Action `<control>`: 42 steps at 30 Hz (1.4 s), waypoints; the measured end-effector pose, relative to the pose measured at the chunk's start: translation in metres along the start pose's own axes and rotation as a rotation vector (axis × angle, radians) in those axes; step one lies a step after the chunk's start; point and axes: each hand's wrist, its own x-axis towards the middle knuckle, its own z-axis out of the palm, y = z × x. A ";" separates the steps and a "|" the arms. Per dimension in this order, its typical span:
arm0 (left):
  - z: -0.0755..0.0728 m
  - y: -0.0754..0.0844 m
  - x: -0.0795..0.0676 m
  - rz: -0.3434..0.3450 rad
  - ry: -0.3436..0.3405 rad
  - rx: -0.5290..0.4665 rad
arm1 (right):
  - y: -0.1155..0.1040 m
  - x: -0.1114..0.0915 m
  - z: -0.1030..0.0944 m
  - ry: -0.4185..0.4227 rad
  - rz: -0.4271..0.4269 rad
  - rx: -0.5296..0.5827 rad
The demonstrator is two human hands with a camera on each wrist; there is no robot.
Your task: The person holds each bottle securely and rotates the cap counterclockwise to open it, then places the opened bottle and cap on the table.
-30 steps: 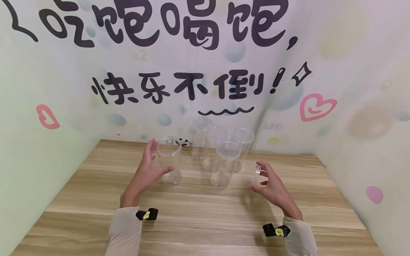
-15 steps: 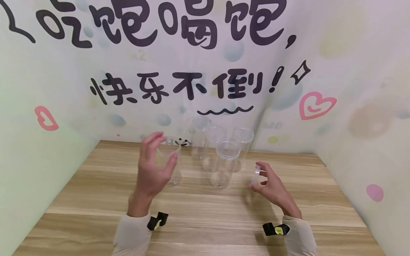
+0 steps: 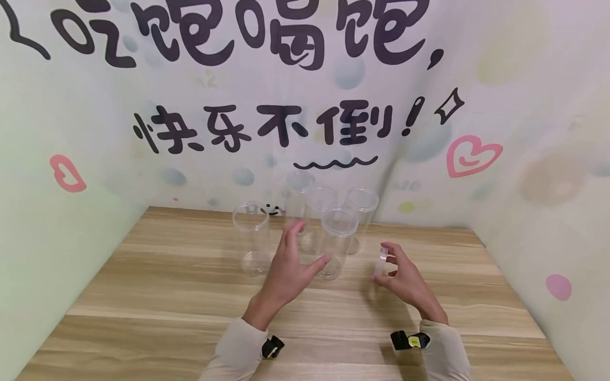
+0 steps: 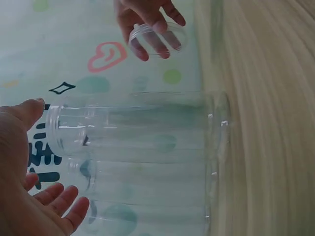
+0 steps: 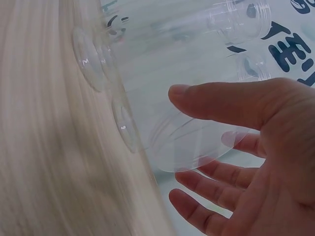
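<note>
My right hand point(image 3: 402, 272) pinches a round clear lid point(image 3: 380, 261) on edge between thumb and fingers, above the table right of the jars. The same lid point(image 5: 192, 142) shows in the right wrist view, see-through and partly behind the thumb. My left hand point(image 3: 292, 272) has its thumb and fingers spread, holding nothing, just left of the front clear jar point(image 3: 335, 246). In the left wrist view the fingers point(image 4: 64, 196) lie near that jar's top point(image 4: 61, 125); contact cannot be told. Another clear jar point(image 3: 252, 238) stands upright to the left, its top looking open.
More clear jars stand upright behind the front one: one at the back point(image 3: 295, 203), one in the middle point(image 3: 318, 211) and one at right point(image 3: 364, 211). A printed wall cloth point(image 3: 200, 174) hangs close behind them. The wooden table point(image 3: 167, 296) extends toward me.
My left hand has come away from the left jar and moved right to beside the front jar. The right hand stays still with the lid.
</note>
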 end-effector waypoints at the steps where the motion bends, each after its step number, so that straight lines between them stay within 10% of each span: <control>1: 0.003 -0.002 0.000 -0.036 -0.008 -0.004 | 0.000 0.001 0.000 0.000 -0.001 0.001; 18: 0.037 -0.010 0.008 -0.284 -0.088 -0.056 | 0.000 0.008 0.005 -0.034 0.009 -0.012; 33: 0.060 -0.006 0.009 -0.258 0.043 0.017 | 0.009 0.007 0.013 -0.050 0.058 0.001; 42: 0.060 -0.009 0.011 -0.233 0.007 -0.006 | 0.014 0.005 0.017 -0.052 0.103 0.014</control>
